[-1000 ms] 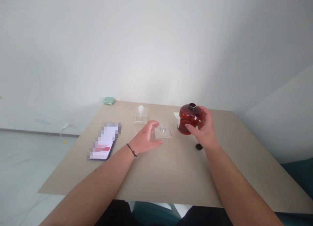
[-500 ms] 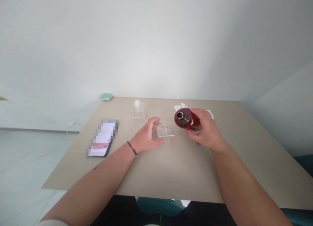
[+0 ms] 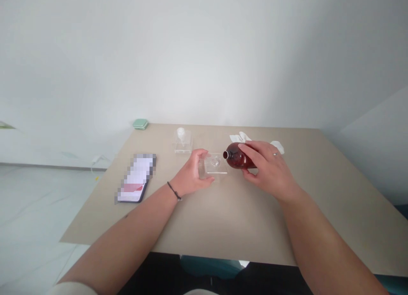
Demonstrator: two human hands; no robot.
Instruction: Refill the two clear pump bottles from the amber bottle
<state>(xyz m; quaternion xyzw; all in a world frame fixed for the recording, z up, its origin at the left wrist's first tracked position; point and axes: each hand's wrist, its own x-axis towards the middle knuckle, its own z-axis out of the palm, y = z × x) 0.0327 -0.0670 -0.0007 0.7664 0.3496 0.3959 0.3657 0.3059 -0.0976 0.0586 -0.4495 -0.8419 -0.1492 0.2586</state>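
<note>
My left hand [image 3: 193, 174] grips a clear, square-topped container [image 3: 217, 165] from its left side, thumb near and fingers far. A round opening shows in the middle of the container's top. In my right hand [image 3: 267, 167] is a dark red-brown bottle [image 3: 237, 156], tipped over to the left. Its uncapped mouth is close to the container's right edge, a little short of the round opening. Whether any liquid leaves the bottle cannot be made out.
Behind my left hand stands a clear square piece with a white rounded top [image 3: 181, 135]. A phone [image 3: 137, 178] lies on the left of the table [image 3: 223, 227]. White tissues [image 3: 239, 137] lie beyond the bottle. A small green case [image 3: 140, 124] sits at the far left corner.
The bottle has tilted further over, its mouth now pointing left and nearer the container. My left hand keeps its hold on the container. The view has shifted slightly.
</note>
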